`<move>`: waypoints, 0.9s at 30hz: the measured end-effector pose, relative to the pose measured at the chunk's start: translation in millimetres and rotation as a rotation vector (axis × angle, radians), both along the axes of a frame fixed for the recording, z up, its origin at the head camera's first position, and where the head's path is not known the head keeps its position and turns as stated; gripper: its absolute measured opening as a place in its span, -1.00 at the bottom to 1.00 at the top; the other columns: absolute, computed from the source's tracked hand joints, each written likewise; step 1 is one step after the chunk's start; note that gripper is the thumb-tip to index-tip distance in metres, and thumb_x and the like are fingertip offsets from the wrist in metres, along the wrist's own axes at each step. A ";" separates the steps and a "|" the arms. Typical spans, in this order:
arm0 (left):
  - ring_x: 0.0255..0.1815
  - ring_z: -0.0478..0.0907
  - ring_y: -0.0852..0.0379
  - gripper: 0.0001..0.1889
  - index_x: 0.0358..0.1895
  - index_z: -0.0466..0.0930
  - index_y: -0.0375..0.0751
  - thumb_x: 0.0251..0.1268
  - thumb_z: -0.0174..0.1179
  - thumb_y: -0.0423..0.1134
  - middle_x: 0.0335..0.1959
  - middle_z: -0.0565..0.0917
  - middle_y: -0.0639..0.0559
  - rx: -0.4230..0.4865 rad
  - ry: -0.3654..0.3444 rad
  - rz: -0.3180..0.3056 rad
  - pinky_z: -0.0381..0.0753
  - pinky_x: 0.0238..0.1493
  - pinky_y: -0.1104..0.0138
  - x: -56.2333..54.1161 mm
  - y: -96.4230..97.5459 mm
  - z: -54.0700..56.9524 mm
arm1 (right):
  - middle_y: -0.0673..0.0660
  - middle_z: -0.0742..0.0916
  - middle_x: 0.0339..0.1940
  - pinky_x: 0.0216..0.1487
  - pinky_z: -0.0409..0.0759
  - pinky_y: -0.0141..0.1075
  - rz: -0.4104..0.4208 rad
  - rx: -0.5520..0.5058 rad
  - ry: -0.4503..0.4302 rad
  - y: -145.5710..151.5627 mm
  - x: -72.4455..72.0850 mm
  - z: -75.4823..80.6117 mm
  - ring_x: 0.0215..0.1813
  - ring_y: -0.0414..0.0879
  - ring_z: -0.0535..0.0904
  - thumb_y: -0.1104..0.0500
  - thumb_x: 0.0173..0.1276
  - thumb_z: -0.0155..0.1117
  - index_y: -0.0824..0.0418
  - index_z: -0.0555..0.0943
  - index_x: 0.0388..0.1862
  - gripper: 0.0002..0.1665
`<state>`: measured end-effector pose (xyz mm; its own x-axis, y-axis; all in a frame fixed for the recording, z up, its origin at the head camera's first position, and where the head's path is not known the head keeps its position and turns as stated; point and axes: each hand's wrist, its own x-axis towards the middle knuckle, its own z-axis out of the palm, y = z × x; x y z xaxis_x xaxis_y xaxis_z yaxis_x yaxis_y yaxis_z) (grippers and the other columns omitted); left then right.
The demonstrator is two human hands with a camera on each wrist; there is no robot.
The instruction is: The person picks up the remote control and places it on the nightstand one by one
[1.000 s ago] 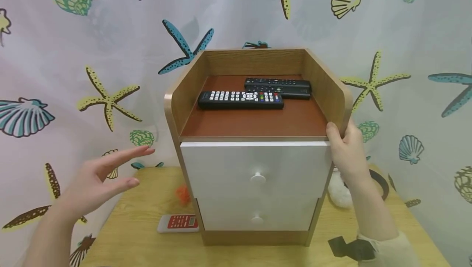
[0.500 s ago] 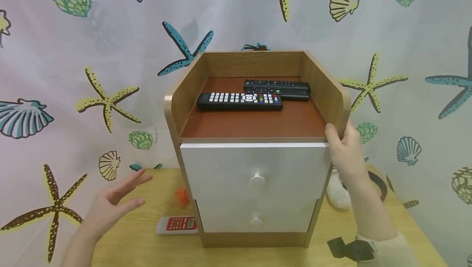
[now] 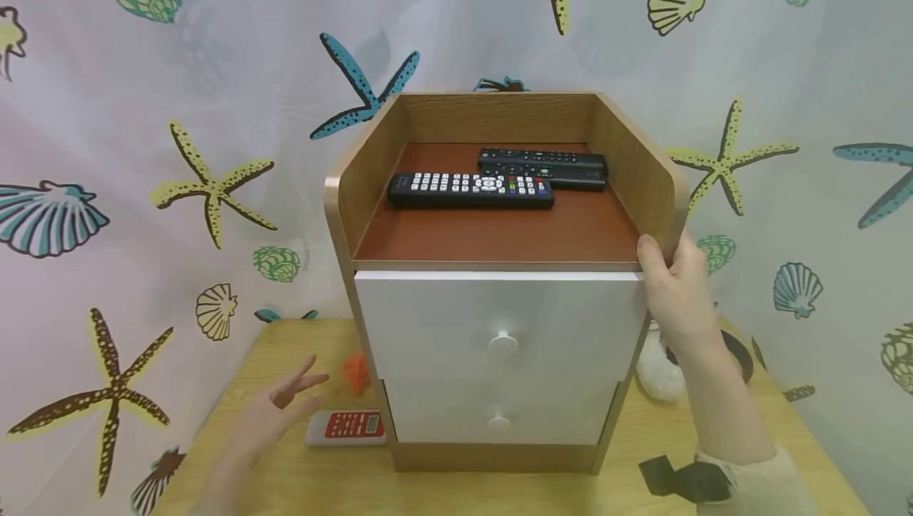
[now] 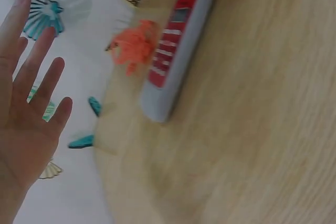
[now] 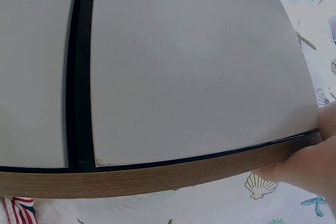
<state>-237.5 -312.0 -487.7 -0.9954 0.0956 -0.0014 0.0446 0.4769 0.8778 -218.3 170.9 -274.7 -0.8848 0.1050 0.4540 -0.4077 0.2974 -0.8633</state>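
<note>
A small wood-grain cabinet (image 3: pixel 502 456) with two white drawers stands upright on the wooden table. My right hand (image 3: pixel 681 294) grips the front edge of its right side panel, thumb at the front; the right wrist view also shows this hand (image 5: pixel 312 166) at the panel's edge. To the cabinet's left, my left hand (image 3: pixel 267 413) is in the air over the table, holding nothing. In the left wrist view the fingers of this hand (image 4: pixel 26 124) are spread and fairly straight. Nearest to it lies a white-and-red keypad device (image 3: pixel 347 428) with a small screen, and behind that an orange tangled thing (image 3: pixel 355 373).
On the cabinet's red-brown top lie a black remote control (image 3: pixel 467 193) with white keys and two darker remotes (image 3: pixel 545 159) behind it. Right of the cabinet are a fluffy white object (image 3: pixel 659 373) and a dark round rim (image 3: pixel 738 356), partly hidden. A patterned curtain (image 3: pixel 143 88) hangs behind.
My left hand has come down and to the right, from beside the cabinet's upper drawer to low over the table near the keypad device. My right hand keeps its grip on the cabinet.
</note>
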 end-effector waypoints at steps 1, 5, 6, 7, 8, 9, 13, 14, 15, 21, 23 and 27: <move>0.47 0.05 -0.23 -0.24 0.48 0.00 0.12 0.27 0.16 0.03 0.33 0.40 -0.11 -0.005 -0.013 0.000 0.11 0.26 -0.30 -1.8 0.3 -6.7 | 0.28 0.42 0.30 0.34 0.20 0.08 -0.002 0.000 -0.005 -0.1 0.2 -0.4 0.30 0.08 0.30 0.14 0.48 -0.17 0.33 0.18 0.37 -0.46; 0.48 -0.04 -0.30 -0.24 0.47 0.05 -0.02 0.26 0.19 -0.04 0.33 0.40 -0.15 -0.016 -0.039 0.001 0.01 0.26 -0.35 -7.3 2.9 -28.3 | 0.29 0.42 0.28 0.34 0.22 0.05 -0.004 0.005 -0.014 -0.6 0.7 -1.2 0.29 0.07 0.31 0.13 0.49 -0.17 0.34 0.19 0.36 -0.46; 0.47 -0.04 -0.31 -0.24 0.47 0.06 -0.03 0.26 0.19 -0.04 0.32 0.41 -0.15 -0.027 -0.049 0.008 0.01 0.26 -0.36 -8.1 4.1 -31.8 | 0.29 0.43 0.28 0.33 0.22 0.05 -0.002 0.003 -0.014 -0.6 0.7 -1.2 0.29 0.06 0.31 0.13 0.49 -0.17 0.34 0.18 0.36 -0.46; 0.48 -0.05 -0.31 -0.25 0.46 0.08 -0.05 0.25 0.20 -0.04 0.31 0.42 -0.14 -0.028 -0.054 0.010 -0.01 0.26 -0.36 -9.2 5.5 -35.2 | 0.29 0.42 0.28 0.34 0.22 0.05 0.000 0.002 -0.012 -0.6 0.7 -1.1 0.29 0.06 0.31 0.13 0.49 -0.18 0.35 0.18 0.36 -0.46; 0.48 -0.06 -0.31 -0.24 0.46 0.09 -0.08 0.24 0.21 -0.05 0.31 0.43 -0.16 -0.027 -0.057 0.005 -0.04 0.27 -0.36 -10.5 7.0 -38.1 | 0.29 0.43 0.27 0.33 0.22 0.05 0.001 0.001 -0.009 -0.5 0.6 -0.9 0.28 0.06 0.31 0.14 0.49 -0.18 0.35 0.19 0.36 -0.47; 0.48 -0.07 -0.31 -0.24 0.46 0.10 -0.09 0.22 0.22 -0.06 0.30 0.44 -0.17 -0.020 -0.063 0.003 -0.06 0.27 -0.36 -11.8 8.6 -41.1 | 0.30 0.43 0.27 0.33 0.22 0.05 0.001 0.002 -0.005 -0.4 0.6 -0.7 0.29 0.07 0.31 0.14 0.49 -0.18 0.35 0.19 0.36 -0.47; 0.49 -0.13 -0.31 -0.21 0.44 0.12 -0.10 0.17 0.28 -0.07 0.30 0.43 -0.18 -0.013 -0.087 -0.007 -0.17 0.30 -0.35 -18.0 14.5 -53.0 | 0.31 0.43 0.27 0.33 0.21 0.07 0.001 0.000 0.003 0.3 0.2 0.0 0.29 0.09 0.31 0.14 0.48 -0.17 0.36 0.19 0.35 -0.47; 0.48 -0.12 -0.32 -0.20 0.44 0.12 -0.12 0.15 0.29 -0.08 0.30 0.42 -0.20 -0.017 -0.086 -0.005 -0.17 0.31 -0.34 -19.3 16.0 -55.4 | 0.31 0.42 0.28 0.34 0.20 0.08 0.002 0.001 0.002 0.3 0.1 0.2 0.30 0.09 0.31 0.14 0.49 -0.17 0.36 0.18 0.36 -0.46; 0.48 -0.11 -0.33 -0.18 0.44 0.12 -0.11 0.12 0.31 -0.08 0.30 0.42 -0.20 -0.030 -0.089 -0.001 -0.16 0.31 -0.33 -20.5 17.1 -58.1 | 0.31 0.41 0.29 0.34 0.20 0.09 0.003 0.001 -0.002 0.4 0.4 0.1 0.31 0.10 0.30 0.14 0.49 -0.18 0.35 0.17 0.37 -0.45; 0.38 0.17 -0.34 -0.09 0.45 0.10 -0.14 0.04 0.35 0.00 0.27 0.44 -0.24 -0.194 -0.030 -0.026 0.09 0.29 -0.27 -23.4 24.0 -69.3 | 0.32 0.40 0.32 0.35 0.18 0.11 0.009 -0.006 0.000 0.7 0.4 -0.4 0.33 0.12 0.28 0.14 0.48 -0.17 0.34 0.16 0.38 -0.45; 0.35 0.24 -0.31 -0.07 0.46 0.09 -0.11 0.02 0.36 0.03 0.27 0.44 -0.20 -0.209 -0.040 -0.026 0.15 0.29 -0.24 -23.7 26.7 -71.4 | 0.31 0.41 0.31 0.34 0.18 0.11 0.010 -0.008 0.006 0.9 -0.1 -0.6 0.33 0.12 0.29 0.15 0.48 -0.17 0.34 0.17 0.38 -0.45; 0.35 0.26 -0.29 -0.03 0.45 0.11 -0.04 -0.07 0.40 0.09 0.30 0.43 -0.14 -0.189 -0.085 -0.007 0.19 0.27 -0.22 -24.7 32.2 -75.1 | 0.30 0.41 0.31 0.35 0.18 0.13 0.007 -0.003 0.013 1.8 -0.5 -1.3 0.33 0.12 0.29 0.14 0.48 -0.16 0.32 0.17 0.38 -0.46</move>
<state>-262.3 -279.8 -562.9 -0.9902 0.0927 -0.1044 -0.0222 0.6335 0.7734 -218.8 172.7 -276.0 -0.8796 0.0999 0.4651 -0.4210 0.2917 -0.8589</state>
